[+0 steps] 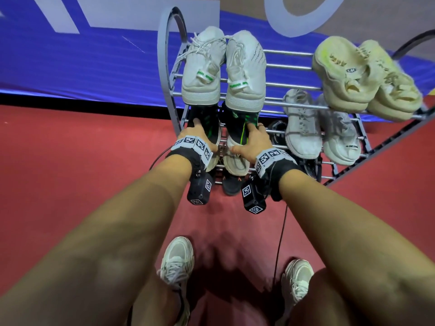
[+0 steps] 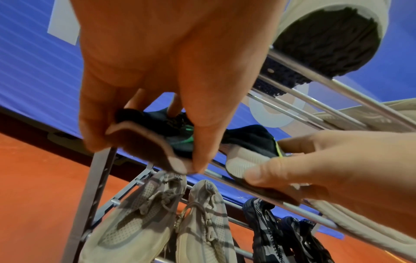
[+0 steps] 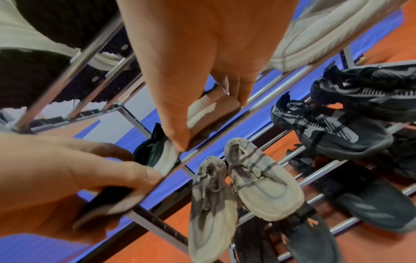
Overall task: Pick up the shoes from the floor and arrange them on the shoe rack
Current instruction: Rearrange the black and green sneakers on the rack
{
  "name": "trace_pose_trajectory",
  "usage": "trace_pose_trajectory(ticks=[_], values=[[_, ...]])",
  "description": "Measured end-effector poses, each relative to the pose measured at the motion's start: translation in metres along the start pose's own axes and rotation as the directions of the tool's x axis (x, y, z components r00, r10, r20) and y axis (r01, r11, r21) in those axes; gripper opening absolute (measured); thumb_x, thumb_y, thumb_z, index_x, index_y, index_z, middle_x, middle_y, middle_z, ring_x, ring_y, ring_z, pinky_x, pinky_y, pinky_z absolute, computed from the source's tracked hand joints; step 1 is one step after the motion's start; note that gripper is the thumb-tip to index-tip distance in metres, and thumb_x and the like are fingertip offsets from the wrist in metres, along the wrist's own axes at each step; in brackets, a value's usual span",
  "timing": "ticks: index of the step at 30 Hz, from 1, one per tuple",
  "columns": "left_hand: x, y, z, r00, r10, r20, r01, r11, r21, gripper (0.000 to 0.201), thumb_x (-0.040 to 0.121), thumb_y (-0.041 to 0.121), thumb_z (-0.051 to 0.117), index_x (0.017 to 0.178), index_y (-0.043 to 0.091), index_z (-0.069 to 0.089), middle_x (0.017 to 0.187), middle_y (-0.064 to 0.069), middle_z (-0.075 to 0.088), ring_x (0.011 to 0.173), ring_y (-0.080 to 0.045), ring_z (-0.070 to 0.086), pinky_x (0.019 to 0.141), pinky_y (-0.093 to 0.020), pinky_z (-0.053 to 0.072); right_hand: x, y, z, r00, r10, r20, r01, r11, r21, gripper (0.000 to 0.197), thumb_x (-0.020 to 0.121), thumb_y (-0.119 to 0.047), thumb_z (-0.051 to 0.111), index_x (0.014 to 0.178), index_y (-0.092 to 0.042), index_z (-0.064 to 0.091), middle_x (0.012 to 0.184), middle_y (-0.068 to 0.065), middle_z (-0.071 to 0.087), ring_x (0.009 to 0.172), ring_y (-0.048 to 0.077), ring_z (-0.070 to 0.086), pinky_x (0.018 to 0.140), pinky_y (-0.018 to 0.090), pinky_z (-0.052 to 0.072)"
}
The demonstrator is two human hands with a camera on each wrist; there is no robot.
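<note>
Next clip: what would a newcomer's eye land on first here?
Both hands, left hand and right hand, each grip a black-and-green shoe at the left end of the rack's second shelf. Just above sit white sneakers, with cream shoes at the top right.

"DESIGN" on grey shoe (image 1: 341,137) heel; other lettering too blurred
</note>
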State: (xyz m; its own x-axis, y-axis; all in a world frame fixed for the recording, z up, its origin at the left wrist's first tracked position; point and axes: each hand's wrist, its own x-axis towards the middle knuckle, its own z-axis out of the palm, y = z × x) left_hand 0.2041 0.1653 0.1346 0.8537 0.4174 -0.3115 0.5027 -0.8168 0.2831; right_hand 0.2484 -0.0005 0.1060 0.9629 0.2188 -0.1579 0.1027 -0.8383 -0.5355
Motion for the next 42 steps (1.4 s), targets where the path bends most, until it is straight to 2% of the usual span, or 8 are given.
trace_pose_trajectory(ticks=[10,15,20,24,27,30,36,42], values=[[-0.029,0.001,-0.031,0.999,0.019,-0.028,-0.023,0.989,-0.143,0.085,0.07,0.07,0.06,0.132,0.015,0.045,0.118,-0.015,0.061,0.1,-0.034,0.06,0.075,-0.034,0.046,-0.021,-0.025,-0.017,0.969,-0.072,-0.237,0.081,0.996,0.029,0.039,0.082,-0.034,0.059,0.109,-0.006,0.06,0.11,0.015,0.061,0.103,0.033,0.056,0.087,0.038,0.046],[-0.052,-0.004,-0.042,0.996,0.084,-0.02,-0.087,0.973,-0.213,0.088,0.073,0.064,0.063,0.145,0.023,0.032,0.129,-0.011,0.057,0.111,-0.032,0.058,0.085,-0.034,0.05,-0.04,-0.052,-0.019,0.93,0.028,0.367,-0.29,0.671,0.683,0.036,0.092,-0.041,0.058,0.103,-0.007,0.061,0.078,0.006,0.066,0.081,0.027,0.066,0.081,0.038,0.056],[-0.074,-0.013,-0.042,0.99,0.136,-0.045,-0.142,0.979,-0.146,0.081,0.069,0.065,0.063,0.136,0.027,0.038,0.105,-0.003,0.062,0.093,-0.028,0.062,0.08,-0.035,0.053,-0.055,-0.066,-0.027,0.892,-0.011,0.451,-0.372,0.549,0.749,0.011,0.09,-0.009,0.06,0.095,0.0,0.06,0.083,0.017,0.066,0.072,0.023,0.07,0.066,0.033,0.061],[-0.086,-0.023,-0.043,0.984,0.179,0.02,-0.18,0.983,0.036,0.099,0.066,0.083,0.052,0.146,0.03,0.027,0.128,-0.01,0.06,0.109,-0.034,0.061,0.088,-0.039,0.051,-0.064,-0.067,-0.026,0.918,0.025,0.395,-0.286,0.732,0.619,0.021,0.072,-0.006,0.06,0.093,-0.002,0.06,0.095,0.026,0.068,0.09,0.04,0.07,0.08,0.052,0.058],[-0.091,-0.026,-0.05,0.939,0.318,-0.134,-0.277,0.926,0.256,0.083,0.084,0.058,0.058,0.15,0.027,0.02,0.145,-0.013,0.039,0.13,-0.035,0.043,0.093,-0.046,0.045,-0.074,-0.063,-0.032,0.952,-0.023,0.304,-0.107,0.908,0.404,0.023,0.078,-0.006,0.059,0.1,-0.013,0.06,0.092,0.014,0.068,0.081,0.031,0.067,0.074,0.035,0.06],[-0.087,-0.031,-0.054,0.841,0.507,-0.191,-0.396,0.815,0.423,0.087,0.081,0.027,0.069,0.152,0.023,0.019,0.156,-0.01,0.023,0.142,-0.03,0.023,0.104,-0.048,0.039,-0.083,-0.054,-0.046,0.972,-0.063,0.225,0.029,0.988,0.154,0.036,0.078,-0.011,0.056,0.113,-0.02,0.058,0.108,0.011,0.067,0.099,0.032,0.064,0.091,0.042,0.053],[-0.093,-0.028,-0.045,0.799,0.586,-0.133,-0.444,0.725,0.526,0.081,0.079,0.031,0.074,0.147,0.027,0.03,0.153,-0.007,0.03,0.139,-0.029,0.03,0.109,-0.047,0.031,-0.106,-0.041,-0.089,0.972,-0.192,0.136,0.221,0.943,-0.248,0.05,0.083,-0.013,0.045,0.128,-0.034,0.049,0.12,0.009,0.064,0.108,0.034,0.06,0.09,0.042,0.05],[-0.104,-0.014,-0.043,0.85,0.521,-0.073,-0.427,0.765,0.483,0.036,0.089,0.025,0.062,0.124,0.029,0.054,0.117,-0.006,0.06,0.107,-0.033,0.06,0.078,-0.039,0.048,-0.118,-0.032,-0.096,0.92,-0.383,0.084,0.376,0.799,-0.469,0.051,0.082,-0.013,0.044,0.125,-0.04,0.047,0.117,0.001,0.064,0.104,0.031,0.061,0.082,0.041,0.051]])
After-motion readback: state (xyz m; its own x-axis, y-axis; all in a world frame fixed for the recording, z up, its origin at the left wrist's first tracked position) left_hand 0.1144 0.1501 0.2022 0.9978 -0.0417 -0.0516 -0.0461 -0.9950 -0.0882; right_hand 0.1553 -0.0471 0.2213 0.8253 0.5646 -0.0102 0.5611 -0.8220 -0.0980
